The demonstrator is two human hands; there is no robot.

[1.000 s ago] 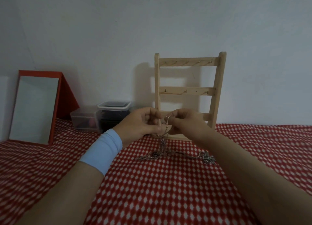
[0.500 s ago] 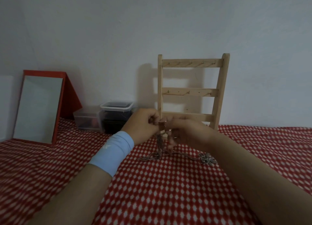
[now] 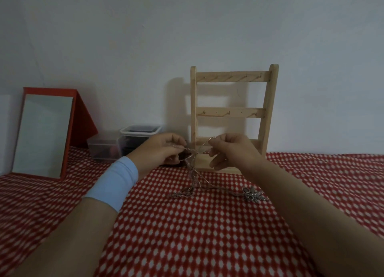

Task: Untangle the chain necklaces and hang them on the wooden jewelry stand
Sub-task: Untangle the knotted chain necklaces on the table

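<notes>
The left hand (image 3: 161, 150) pinches a strand of the chain necklaces (image 3: 194, 172) between thumb and forefinger, and the right hand (image 3: 233, 150) pinches another strand just to its right, fingers curled, with a short loop of chain arching up by its forefinger. The two hands are close together a little above the cloth, and the strands cross in the small gap between them. From there the tangled chains hang in a twisted bundle down to the red tablecloth (image 3: 187, 235) with white dots; one part lies bunched on the near left, and another runs right to a silver pendant (image 3: 253, 196) lying flat beside the right forearm. Just behind the hands the wooden jewelry stand (image 3: 231, 112) stands upright against the wall (image 3: 187, 27), its lowest rail partly hidden by the fingers. A light blue wristband (image 3: 112, 183) wraps the left wrist. At far left a mirror (image 3: 44, 131) in a red frame leans back; between it and the stand sit a clear plastic box (image 3: 102, 148) and a dark box (image 3: 140, 134) with a white lid, side by side
</notes>
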